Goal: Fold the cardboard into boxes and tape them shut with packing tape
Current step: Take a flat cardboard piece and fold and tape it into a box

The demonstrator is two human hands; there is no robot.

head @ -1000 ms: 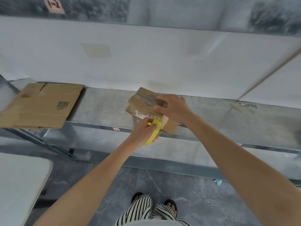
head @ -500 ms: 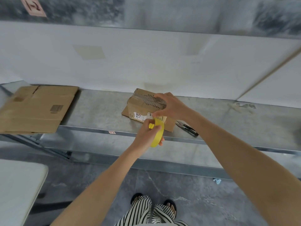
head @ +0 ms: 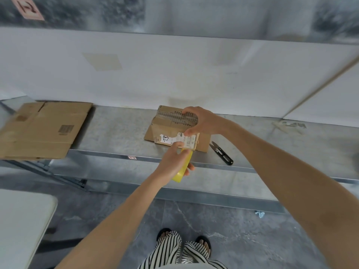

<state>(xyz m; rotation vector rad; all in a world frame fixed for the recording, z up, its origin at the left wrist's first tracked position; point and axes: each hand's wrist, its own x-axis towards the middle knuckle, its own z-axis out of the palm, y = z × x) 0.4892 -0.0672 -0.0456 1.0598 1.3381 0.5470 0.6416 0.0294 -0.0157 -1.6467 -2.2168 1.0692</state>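
A small folded cardboard box [head: 165, 126] with a white label sits on the metal shelf [head: 116, 133], near its front edge. My right hand [head: 202, 121] rests on the box's top right, with its fingers pressed at the near edge by the label. My left hand [head: 174, 162] grips a yellow tape roll [head: 183, 169] just below and in front of the box, held up against that near edge. Whether a strip of tape runs from the roll to the box cannot be made out.
A stack of flat cardboard [head: 42, 131] lies at the shelf's left end and overhangs the edge. Black thread snips [head: 221, 152] lie right of the box. A white wall backs the shelf. A white table corner [head: 21, 220] is at lower left, and my feet stand on the grey floor.
The tape roll in my left hand has dropped slightly lower in front of the box. My right hand has slid toward the label edge, and the snips have come into view.
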